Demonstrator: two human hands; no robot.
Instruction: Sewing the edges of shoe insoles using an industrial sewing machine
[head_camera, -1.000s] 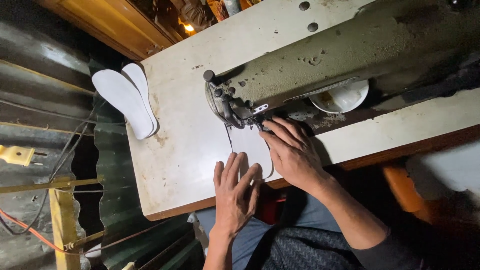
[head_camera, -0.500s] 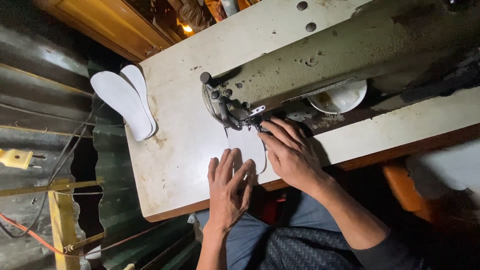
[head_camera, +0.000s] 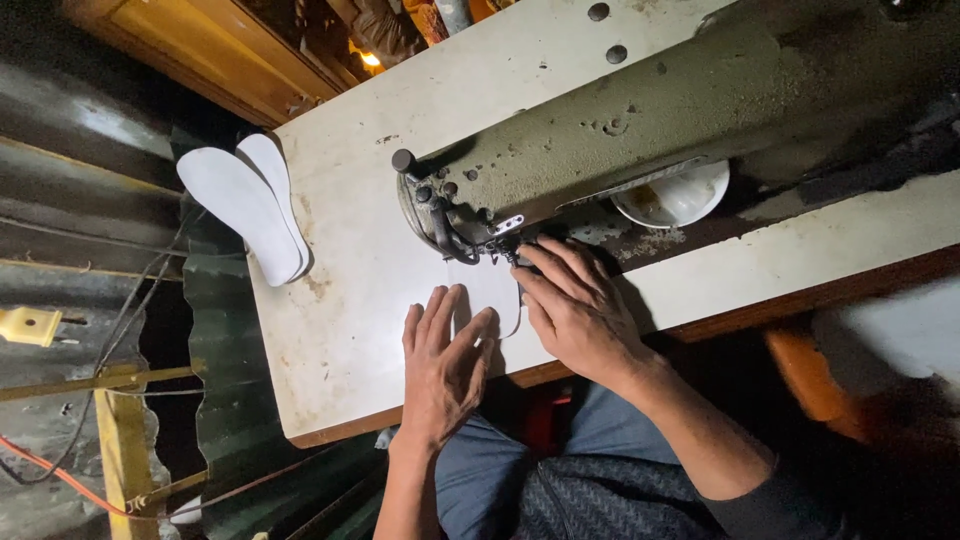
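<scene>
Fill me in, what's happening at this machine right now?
A person sits at an old green sewing machine on a worn white table. Both hands lie flat on a white insole-shaped piece by the needle area: the left hand presses its near end, the right hand steadies it beside the presser foot. Two more white insoles sit stacked at the table's far left corner, overhanging the edge. A small white bowl sits under the machine's arm.

One camera only, worn on the person's head. It looks steeply down and slightly forward over the bench (head_camera: 340, 330), close enough that both hands (head_camera: 505, 335) fill the lower centre. The sewing machine (head_camera: 640, 130) lies just beyond the hands; the person's lap shows directly beneath them.
</scene>
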